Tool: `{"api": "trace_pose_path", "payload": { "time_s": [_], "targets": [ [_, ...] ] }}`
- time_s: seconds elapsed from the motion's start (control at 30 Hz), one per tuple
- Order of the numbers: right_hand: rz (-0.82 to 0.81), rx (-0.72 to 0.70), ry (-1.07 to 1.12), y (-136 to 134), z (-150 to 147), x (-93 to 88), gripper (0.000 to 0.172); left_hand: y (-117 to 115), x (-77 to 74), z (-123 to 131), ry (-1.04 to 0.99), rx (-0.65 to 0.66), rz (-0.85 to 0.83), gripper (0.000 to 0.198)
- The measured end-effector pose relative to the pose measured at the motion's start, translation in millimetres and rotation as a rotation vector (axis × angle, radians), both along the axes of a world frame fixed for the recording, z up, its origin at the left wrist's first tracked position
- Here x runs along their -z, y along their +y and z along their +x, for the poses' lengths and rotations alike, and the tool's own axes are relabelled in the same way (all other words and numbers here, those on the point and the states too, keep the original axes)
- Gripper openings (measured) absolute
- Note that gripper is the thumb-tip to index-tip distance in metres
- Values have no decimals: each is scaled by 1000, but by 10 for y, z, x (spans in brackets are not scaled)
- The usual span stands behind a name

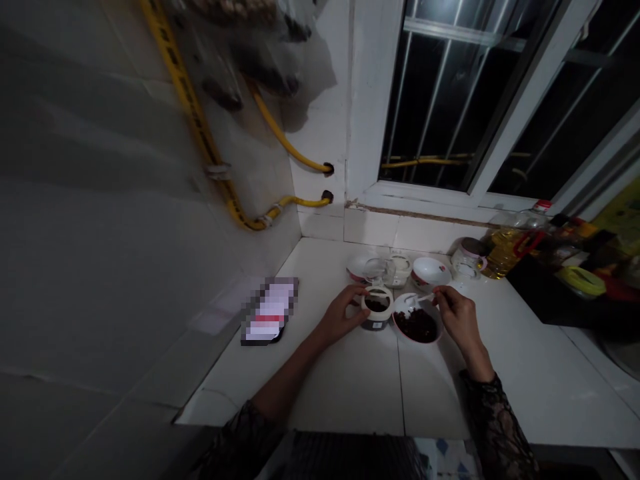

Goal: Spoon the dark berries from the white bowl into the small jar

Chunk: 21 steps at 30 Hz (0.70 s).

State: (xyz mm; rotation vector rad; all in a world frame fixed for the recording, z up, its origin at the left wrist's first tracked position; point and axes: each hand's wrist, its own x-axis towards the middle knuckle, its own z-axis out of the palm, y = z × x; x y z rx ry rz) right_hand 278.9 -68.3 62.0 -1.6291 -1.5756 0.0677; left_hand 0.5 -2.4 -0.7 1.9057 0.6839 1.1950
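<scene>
My left hand (343,313) is wrapped round a small white-rimmed jar (377,308) with dark contents, on the white counter (360,380). My right hand (457,313) pinches the handle of a white spoon (415,301), whose bowl rests over a white bowl (418,323) filled with dark red pieces. The bowl stands right beside the jar, touching or nearly touching it.
Behind stand two more white bowls (430,272), a glass jar (396,268), a lidded jar (469,257) and an oil bottle (510,250). A pixelated flat object (270,311) lies at the left. Yellow gas pipes (200,127) run down the wall; a barred window (450,100) is at the back.
</scene>
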Motion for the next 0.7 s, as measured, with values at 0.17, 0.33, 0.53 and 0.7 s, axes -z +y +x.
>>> {"api": "trace_pose_path", "payload": {
  "time_s": [0.17, 0.33, 0.53, 0.7],
  "targets": [
    [-210, -11, -68, 66, -22, 70, 26, 6, 14, 5, -2, 2, 8, 32],
    [-309, -110, 264, 86, -146, 82, 27, 3, 19, 15, -8, -6, 11, 32],
    [-324, -71, 644, 99, -32, -13, 26, -7, 10, 13, -4, -2, 11, 31],
    [-360, -40, 797, 101, 14, -73, 26, 1, 14, 10, 3, -3, 13, 32]
  ]
}}
